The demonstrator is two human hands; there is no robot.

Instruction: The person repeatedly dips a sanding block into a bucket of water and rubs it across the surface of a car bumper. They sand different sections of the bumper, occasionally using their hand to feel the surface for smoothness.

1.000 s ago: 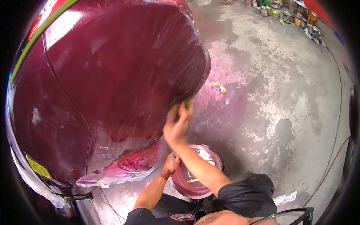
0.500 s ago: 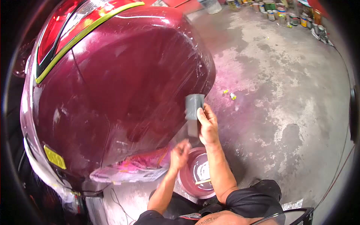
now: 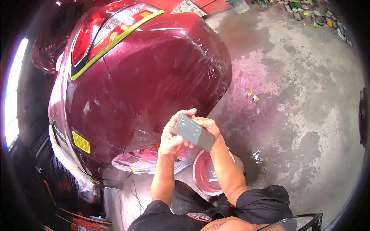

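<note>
A wet, grey sheet of sandpaper lies over a flat, darker block, whose brownish-grey end shows at the lower right. My left hand is closed on the sandpaper's left edge, thumb below and fingers curled behind. From the far side, my right hand grips the same piece; some of its fingers are hidden beneath. Both hands are held in front of the maroon car bumper, which has wet streaks and scuffs. Below my forearms stands a reddish bucket with liquid and a pale stick inside.
Yellow-green tape edges the red tail light. A yellow reflector sits low on the bumper. Pink-stained paper lies under the bumper. Several paint cans stand at the back right; small yellow scraps lie on the floor.
My left hand has risen from above the bucket to take hold of the sandpaper with my right. The sandpaper has come lower and turned from upright to slanted. The view has shifted left.
</note>
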